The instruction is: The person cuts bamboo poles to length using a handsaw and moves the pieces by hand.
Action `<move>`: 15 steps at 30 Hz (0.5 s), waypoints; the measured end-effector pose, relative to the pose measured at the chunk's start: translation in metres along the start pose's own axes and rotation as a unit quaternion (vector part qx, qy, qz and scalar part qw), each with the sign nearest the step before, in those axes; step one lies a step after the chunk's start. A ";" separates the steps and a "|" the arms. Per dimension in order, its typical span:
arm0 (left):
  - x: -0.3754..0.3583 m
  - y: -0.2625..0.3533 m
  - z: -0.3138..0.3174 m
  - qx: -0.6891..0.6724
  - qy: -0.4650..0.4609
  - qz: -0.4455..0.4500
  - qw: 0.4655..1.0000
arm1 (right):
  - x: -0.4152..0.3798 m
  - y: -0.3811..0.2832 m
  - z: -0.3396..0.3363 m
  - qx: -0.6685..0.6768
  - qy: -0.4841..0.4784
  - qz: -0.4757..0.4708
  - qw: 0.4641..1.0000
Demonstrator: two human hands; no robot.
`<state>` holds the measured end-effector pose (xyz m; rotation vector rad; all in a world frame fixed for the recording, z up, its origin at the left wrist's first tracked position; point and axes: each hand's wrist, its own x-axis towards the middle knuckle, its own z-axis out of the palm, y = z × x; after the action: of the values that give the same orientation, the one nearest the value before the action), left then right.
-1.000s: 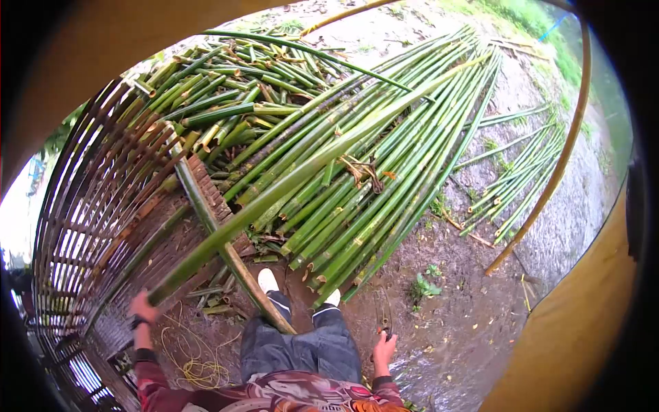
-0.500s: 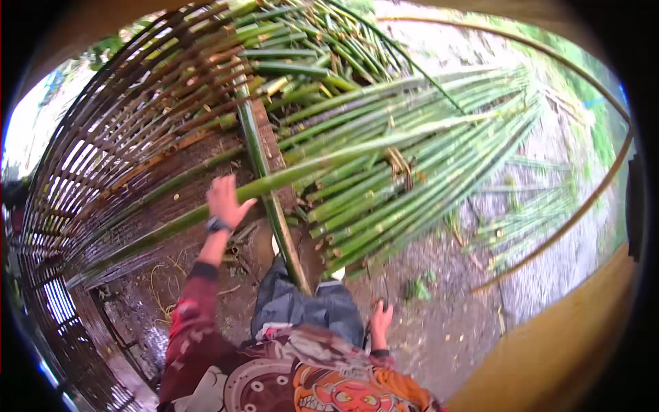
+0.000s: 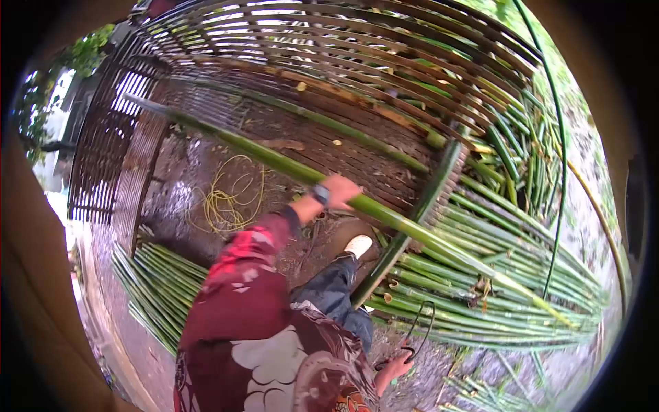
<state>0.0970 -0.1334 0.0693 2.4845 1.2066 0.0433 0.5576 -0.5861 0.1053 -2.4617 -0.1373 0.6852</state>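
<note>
The long green bamboo pole (image 3: 288,165) runs slantwise over the woven bamboo frame (image 3: 329,62), gripped mid-length by the left hand (image 3: 338,192). The right hand (image 3: 397,364) hangs low, closed on a dark curved tool (image 3: 420,329).

Two hands (image 3: 341,190), one lifted bamboo pole (image 3: 261,154), one yellow cord coil (image 3: 230,199), one woven frame (image 3: 329,41).

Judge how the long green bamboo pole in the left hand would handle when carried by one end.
The bamboo pole looks stiff: it runs straight past the left hand. Being long, it is probably awkward to swing. Round and smooth, it may roll on the bamboo pile.
</note>
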 end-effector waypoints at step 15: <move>-0.165 -0.068 -0.007 0.178 -0.078 -0.219 0.956 | 0.158 -0.086 0.142 0.431 -0.064 0.249 0.865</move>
<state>-0.0602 -0.2193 0.0742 2.3777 1.7896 -0.5203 0.6272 -0.4054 -0.0165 -1.5654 0.6481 0.8765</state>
